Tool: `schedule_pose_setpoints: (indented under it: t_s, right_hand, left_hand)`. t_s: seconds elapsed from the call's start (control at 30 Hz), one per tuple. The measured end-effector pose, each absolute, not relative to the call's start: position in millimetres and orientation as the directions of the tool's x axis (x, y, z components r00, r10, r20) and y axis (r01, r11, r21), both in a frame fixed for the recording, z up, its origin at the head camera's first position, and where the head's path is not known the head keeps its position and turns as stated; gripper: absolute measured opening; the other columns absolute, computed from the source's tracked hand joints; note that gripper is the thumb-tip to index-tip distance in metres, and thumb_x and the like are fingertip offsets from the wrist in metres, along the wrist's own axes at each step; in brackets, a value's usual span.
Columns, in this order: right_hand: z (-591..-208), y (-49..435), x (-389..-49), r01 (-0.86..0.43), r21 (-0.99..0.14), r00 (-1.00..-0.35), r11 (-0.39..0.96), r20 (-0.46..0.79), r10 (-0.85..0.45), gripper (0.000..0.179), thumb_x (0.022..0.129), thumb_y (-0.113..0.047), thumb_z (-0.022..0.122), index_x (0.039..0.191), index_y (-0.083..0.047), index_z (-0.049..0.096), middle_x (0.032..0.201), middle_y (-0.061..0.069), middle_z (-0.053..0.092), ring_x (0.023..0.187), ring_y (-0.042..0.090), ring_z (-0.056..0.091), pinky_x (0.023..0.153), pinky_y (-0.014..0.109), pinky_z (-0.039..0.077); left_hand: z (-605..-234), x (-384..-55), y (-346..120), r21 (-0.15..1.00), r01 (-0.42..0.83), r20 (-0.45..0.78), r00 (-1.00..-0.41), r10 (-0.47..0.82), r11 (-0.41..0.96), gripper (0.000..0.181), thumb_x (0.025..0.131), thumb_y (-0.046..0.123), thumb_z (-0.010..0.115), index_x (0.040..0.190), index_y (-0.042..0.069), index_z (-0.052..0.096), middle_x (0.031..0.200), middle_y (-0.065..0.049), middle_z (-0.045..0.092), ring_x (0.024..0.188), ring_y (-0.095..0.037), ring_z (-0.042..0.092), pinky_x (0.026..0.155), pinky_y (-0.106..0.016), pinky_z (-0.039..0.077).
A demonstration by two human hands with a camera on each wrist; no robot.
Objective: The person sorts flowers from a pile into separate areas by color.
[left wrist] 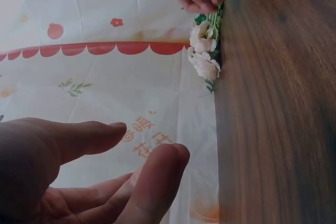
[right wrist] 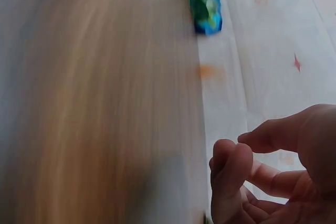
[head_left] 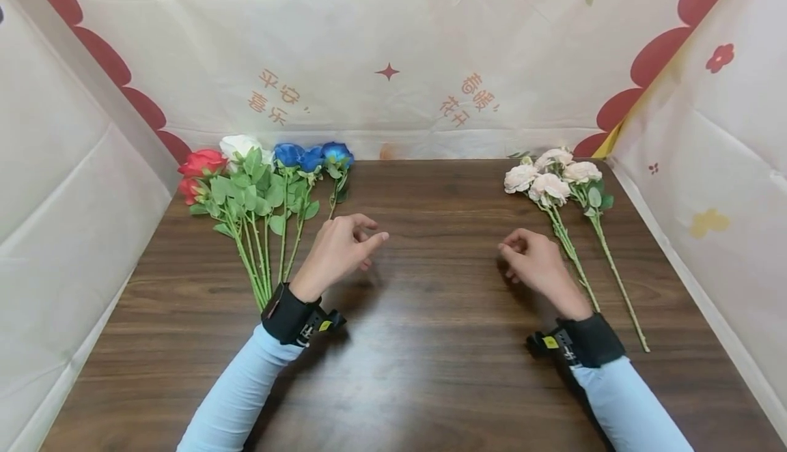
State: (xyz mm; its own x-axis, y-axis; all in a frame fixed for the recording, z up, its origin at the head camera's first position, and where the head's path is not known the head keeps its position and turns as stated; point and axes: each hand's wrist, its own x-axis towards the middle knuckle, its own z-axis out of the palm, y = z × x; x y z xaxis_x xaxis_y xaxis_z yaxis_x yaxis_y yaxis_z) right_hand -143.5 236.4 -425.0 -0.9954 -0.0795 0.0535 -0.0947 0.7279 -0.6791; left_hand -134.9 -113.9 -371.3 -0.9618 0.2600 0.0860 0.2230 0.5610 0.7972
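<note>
My left hand (head_left: 337, 247) hovers over the table with loosely bent fingers, thumb and fingertips apart, holding nothing. Just behind it lie artificial roses: red roses (head_left: 204, 163), a white rose (head_left: 240, 145) and several blue roses (head_left: 289, 155), their green stems partly hidden by my left hand and wrist. Across the table, my right hand (head_left: 537, 264) is loosely curled, its thumb close to the index finger and nothing held. Beside it lie pale pink flowers (head_left: 549, 188), partly covered at the stems by that arm. A blue rose (right wrist: 209, 17) also shows in the right wrist view.
The brown wooden table (head_left: 424, 343) runs back to a printed cloth wall (head_left: 387, 29). Cloth side walls (head_left: 695, 138) flank it left and right. One pale pink flower's stem (head_left: 617, 281) lies slanted, right of the right hand.
</note>
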Motion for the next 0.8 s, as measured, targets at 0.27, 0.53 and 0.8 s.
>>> schedule_pose_setpoints:
  t_s: [0.27,0.53,0.8]
  right_hand:
    - [-413.9,167.0,-162.4,-0.140,-0.760,-0.978,0.635,0.007,-0.207,0.020,0.095,-0.021,0.058,0.102,-0.003,0.064,0.078,0.013,0.066,0.053,0.018,0.062,0.046,0.033,0.052]
    - [-396.3,119.0,-167.1,-0.166,-0.830,-0.967,0.533,0.030,-0.254,0.018,0.093,-0.019,0.060,0.100,-0.003,0.065,0.084,0.017,0.065,0.054,0.025,0.064,0.049,0.040,0.054]
    - [-385.6,98.9,-160.1,-0.199,-0.851,-0.947,0.486,0.038,-0.319,0.016,0.093,-0.018,0.060,0.099,-0.004,0.065,0.081,0.010,0.063,0.058,0.030,0.064,0.048,0.039,0.054]
  left_hand:
    - [-368.3,-138.8,-127.5,0.794,0.226,0.116,-0.967,0.225,0.565,0.037,0.091,0.033,0.064,0.116,0.005,0.064,0.068,0.004,0.064,0.051,-0.014,0.063,0.048,-0.027,0.050]
    - [-368.9,-146.7,-137.7,0.742,0.212,0.142,-0.977,0.161,0.636,0.040,0.091,0.036,0.063,0.116,0.006,0.064,0.068,0.004,0.065,0.047,-0.008,0.061,0.046,-0.030,0.047]
    - [-365.6,-164.1,-176.7,0.676,0.186,0.224,-0.974,0.043,0.713,0.040,0.089,0.034,0.067,0.114,0.003,0.066,0.067,-0.002,0.067,0.049,-0.013,0.062,0.042,-0.031,0.044]
